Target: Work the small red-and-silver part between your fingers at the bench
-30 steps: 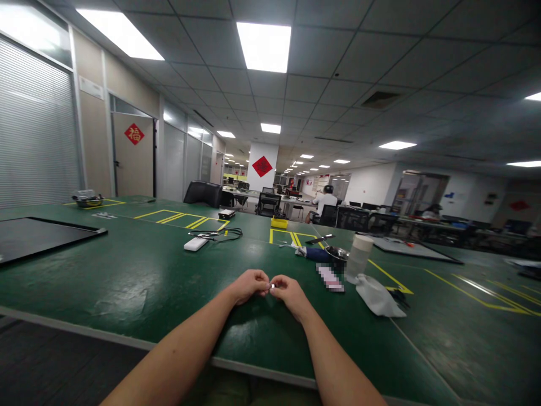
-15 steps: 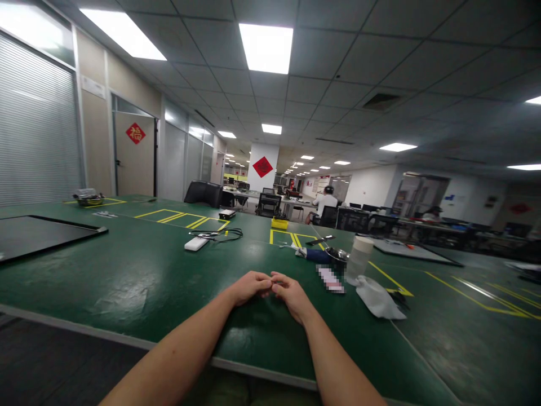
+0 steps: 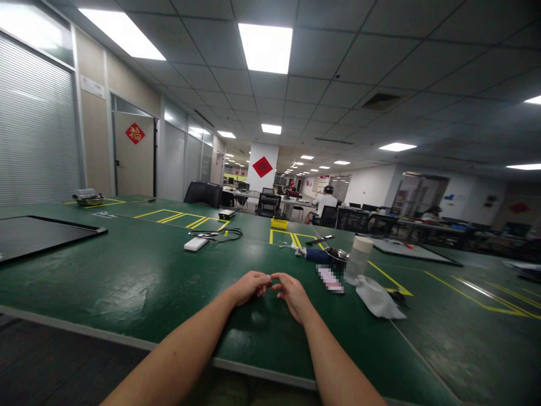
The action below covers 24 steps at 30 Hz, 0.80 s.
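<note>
Over the green table (image 3: 160, 282), near its front edge, my two hands face each other with fingertips almost meeting. My left hand (image 3: 249, 286) has its fingers curled and bunched together; whether a small thing is between them is hidden. On my right hand (image 3: 291, 293) the fingers are bent but apart, and nothing shows in them. A phone-like flat object (image 3: 330, 279), blurred by pixelation, lies just right of my right hand. Beyond it stand a frosted bottle (image 3: 358, 262) with a pale lid and a white pouch (image 3: 378, 299).
Ahead on the left lie a white power bank-like block (image 3: 196, 243) and a black cable (image 3: 222, 234). A dark blue rolled item (image 3: 316, 255), a metal bowl (image 3: 338, 255) and a yellow box (image 3: 279, 223) sit farther back. A person (image 3: 325, 200) sits in the background.
My right hand's fingers have spread apart and drawn slightly off the left hand's fingertips. The objects on the table have stayed in place.
</note>
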Each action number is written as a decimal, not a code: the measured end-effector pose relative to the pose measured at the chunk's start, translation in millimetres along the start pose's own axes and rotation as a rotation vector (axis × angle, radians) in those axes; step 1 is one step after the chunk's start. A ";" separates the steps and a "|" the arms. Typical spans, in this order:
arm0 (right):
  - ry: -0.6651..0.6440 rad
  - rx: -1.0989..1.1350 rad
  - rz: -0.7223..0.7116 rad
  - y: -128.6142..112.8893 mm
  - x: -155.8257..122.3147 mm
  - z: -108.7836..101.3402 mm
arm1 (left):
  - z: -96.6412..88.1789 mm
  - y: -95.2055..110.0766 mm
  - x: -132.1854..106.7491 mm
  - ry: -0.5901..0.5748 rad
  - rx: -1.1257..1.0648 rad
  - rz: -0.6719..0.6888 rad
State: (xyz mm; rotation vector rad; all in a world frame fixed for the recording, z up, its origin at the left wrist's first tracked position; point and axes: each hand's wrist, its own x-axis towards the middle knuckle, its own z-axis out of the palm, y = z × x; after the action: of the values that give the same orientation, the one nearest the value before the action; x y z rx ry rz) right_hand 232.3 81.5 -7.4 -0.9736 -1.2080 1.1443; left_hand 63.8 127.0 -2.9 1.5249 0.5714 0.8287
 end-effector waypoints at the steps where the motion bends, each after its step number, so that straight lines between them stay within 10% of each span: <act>1: -0.008 0.000 0.002 -0.2 -0.4 0.4 | 0.0 -0.3 0.2 0.004 0.003 0.000; 24: -0.058 -0.236 -0.082 -3.0 -6.9 6.2 | -0.2 -0.4 -2.4 -0.004 -0.052 0.033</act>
State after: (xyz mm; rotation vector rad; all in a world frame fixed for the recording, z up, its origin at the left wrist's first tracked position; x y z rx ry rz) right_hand 226.5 74.0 -4.9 -1.0618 -1.4404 0.9866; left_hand 62.2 125.4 -3.7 1.4912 0.5193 0.8597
